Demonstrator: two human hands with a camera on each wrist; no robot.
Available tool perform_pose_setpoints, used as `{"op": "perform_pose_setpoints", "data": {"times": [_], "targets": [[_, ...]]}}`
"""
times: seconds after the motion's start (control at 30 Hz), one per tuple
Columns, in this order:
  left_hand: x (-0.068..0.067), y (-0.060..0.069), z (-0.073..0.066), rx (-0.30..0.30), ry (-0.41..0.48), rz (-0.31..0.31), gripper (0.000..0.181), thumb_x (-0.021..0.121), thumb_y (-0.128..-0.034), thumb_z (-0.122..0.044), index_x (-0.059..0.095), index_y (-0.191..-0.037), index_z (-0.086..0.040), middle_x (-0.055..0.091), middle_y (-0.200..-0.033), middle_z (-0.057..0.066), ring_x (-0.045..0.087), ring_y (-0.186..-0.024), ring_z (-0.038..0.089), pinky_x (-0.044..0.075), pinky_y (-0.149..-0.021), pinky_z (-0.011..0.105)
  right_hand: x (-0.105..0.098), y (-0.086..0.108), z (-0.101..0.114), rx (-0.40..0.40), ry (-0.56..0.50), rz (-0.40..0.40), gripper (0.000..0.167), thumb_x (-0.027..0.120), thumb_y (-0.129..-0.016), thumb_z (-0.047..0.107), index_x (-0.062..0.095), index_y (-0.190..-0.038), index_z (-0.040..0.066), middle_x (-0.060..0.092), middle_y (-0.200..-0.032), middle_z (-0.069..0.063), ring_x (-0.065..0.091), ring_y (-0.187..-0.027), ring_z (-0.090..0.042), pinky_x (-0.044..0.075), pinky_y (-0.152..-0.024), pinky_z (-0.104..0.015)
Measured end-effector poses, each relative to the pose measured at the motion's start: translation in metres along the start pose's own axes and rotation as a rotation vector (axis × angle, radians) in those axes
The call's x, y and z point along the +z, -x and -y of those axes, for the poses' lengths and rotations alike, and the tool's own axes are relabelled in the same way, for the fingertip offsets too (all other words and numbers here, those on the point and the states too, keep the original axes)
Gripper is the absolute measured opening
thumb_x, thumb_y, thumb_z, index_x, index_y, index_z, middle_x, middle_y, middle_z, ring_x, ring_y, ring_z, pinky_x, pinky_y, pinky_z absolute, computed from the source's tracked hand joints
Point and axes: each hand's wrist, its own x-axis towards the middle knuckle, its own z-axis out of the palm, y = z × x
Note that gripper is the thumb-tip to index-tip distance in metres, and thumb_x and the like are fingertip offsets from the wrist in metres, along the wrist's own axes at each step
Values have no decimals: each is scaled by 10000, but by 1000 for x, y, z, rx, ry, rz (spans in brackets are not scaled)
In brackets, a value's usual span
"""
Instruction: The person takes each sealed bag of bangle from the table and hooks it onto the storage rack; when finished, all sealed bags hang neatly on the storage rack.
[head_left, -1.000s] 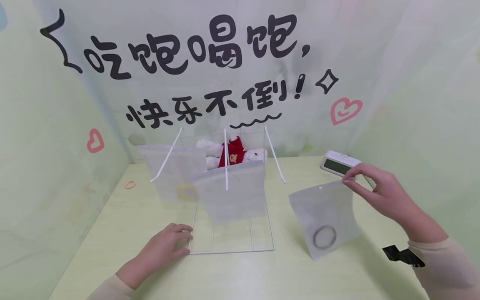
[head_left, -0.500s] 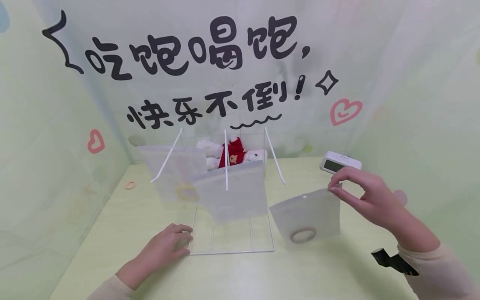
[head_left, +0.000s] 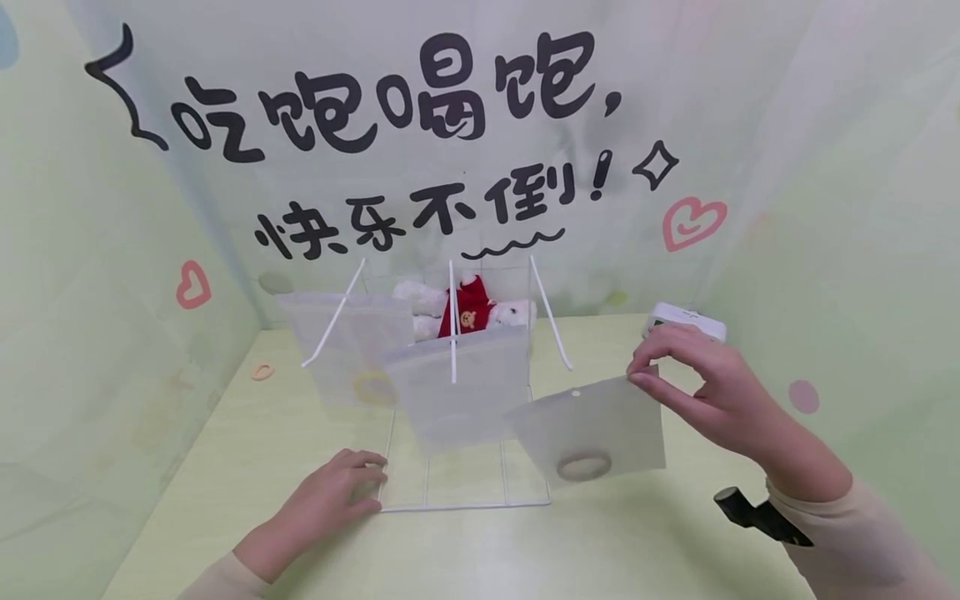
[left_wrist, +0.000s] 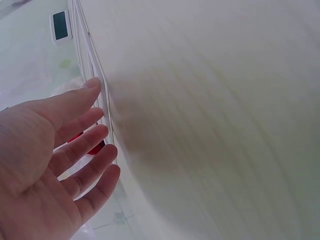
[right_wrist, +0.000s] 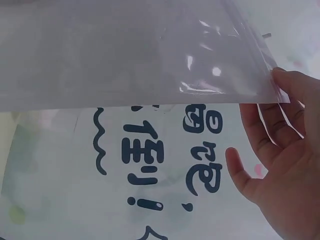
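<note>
My right hand point(head_left: 697, 375) pinches the top right corner of a translucent zip bag point(head_left: 630, 425) between thumb and forefinger. A brownish ring point(head_left: 583, 467) shows through the bag, and a small hole is near the middle of its top edge. In the right wrist view the bag point(right_wrist: 125, 55) hangs from the pinched corner. My left hand point(head_left: 330, 492) rests its fingertips against the left edge of a white wire rack point(head_left: 480, 504), its fingers loosely extended. Two more translucent bags hang on the rack's prongs: a left bag point(head_left: 337, 325) with a yellow ring, and a middle bag point(head_left: 465, 392).
The rack's right prong point(head_left: 551, 317) bears no bag. Behind the rack lies a white plush toy point(head_left: 468, 308) in a red shirt. A white digital clock point(head_left: 690, 318) stands at the back right, partly behind my right hand. A small orange ring point(head_left: 262, 371) lies at the left.
My right hand has moved left with the bag, bringing it up to the rack's right side and near the middle bag. My left hand stays at the rack's edge.
</note>
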Motion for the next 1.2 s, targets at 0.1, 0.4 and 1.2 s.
{"op": "perform_pose_setpoints", "data": {"times": [0.1, 0.4, 1.2], "targets": [[-1, 0, -1, 9, -9, -10, 330, 870, -793, -298, 788, -1092, -185, 689, -1299, -38, 634, -1131, 197, 625, -900, 378, 2, -10, 5, -40, -12, -25, 162, 690, -995, 131, 679, -905, -3, 643, -851, -7, 517, -858, -88, 436, -864, -195], [-6, -1, -2, 26, -5, -2, 319, 865, -807, -280, 785, -1092, -164, 690, -1300, -15, 634, -1128, 213, 627, -901, 383, 0, -17, 7, -24, 51, -89, 347, 661, -1020, 311, 695, -902, -14, 646, -833, 2, 546, -842, -55, 430, -1085, -289], [-4, 0, -4, 25, -23, 8, 332, 866, -802, -290, 780, -1094, -160, 688, -1299, -1, 634, -1134, 219, 627, -912, 388, 10, -16, -22, 67, 82, -167, 284, 749, -964, 275, 720, -949, -7, 693, -862, -61, 591, -886, -69, 450, -1090, -275]]}}
